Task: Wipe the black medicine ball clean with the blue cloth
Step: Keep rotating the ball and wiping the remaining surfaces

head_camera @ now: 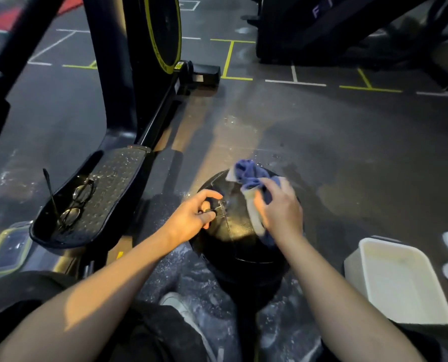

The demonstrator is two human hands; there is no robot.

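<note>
The black medicine ball point(233, 231) sits on the gym floor right in front of you, between your knees. It looks heavy and firm, with a grippy textured skin, so it should stay put under pressure, though it may roll if you push off-centre. Your right hand point(280, 207) is clenched on the blue cloth point(251, 176), soft and bunched, pressed on the ball's top right. Your left hand point(191, 218) rests fingers loosely curled on the upper left, seemingly steadying it; the blur hides whether it pinches anything. A machine footplate point(100, 194) holding glasses point(76, 202) crowds your left, a white tub point(398, 280) your right; open floor lies ahead.
</note>
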